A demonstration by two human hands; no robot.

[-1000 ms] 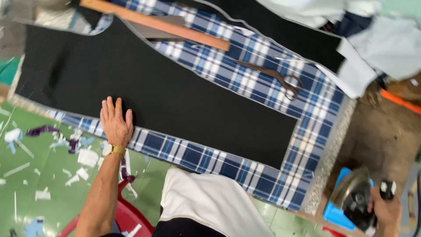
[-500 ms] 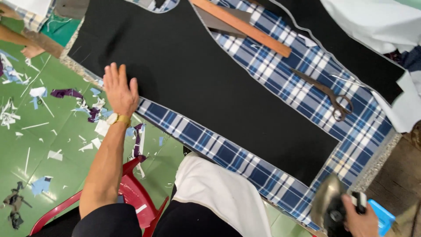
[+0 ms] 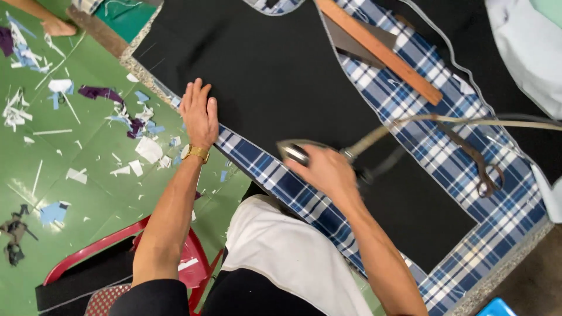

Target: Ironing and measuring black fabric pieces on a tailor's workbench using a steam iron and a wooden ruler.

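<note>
On the blue-and-white plaid cloth cover of the work table (image 3: 445, 169) lies a long piece of black woven fabric (image 3: 269, 76), spread flat and reaching from the far corner down toward the near edge. The left hand (image 3: 199, 112) rests palm down on the near edge of that black fabric, fingers straight and close together, pinning it to the table; a gold wristwatch (image 3: 195, 153) sits on the wrist. The right hand (image 3: 325, 169) is wrapped around the handle of a grey metal clothes iron (image 3: 298, 151), its thick pale cord (image 3: 468, 120) trailing off to the right; the iron is blurred and sits at the near edge of the black piece, whether touching or just above I cannot tell. Judging by this, the pressing looks barely begun: the fabric is laid out and held, and nearly its whole length remains ahead of the iron. Dark metal shears (image 3: 477, 167) and a long wooden ruler (image 3: 380, 50) lie apart on the plaid. Fabric and paper scraps (image 3: 117, 117) litter the green floor (image 3: 88, 199).
</note>
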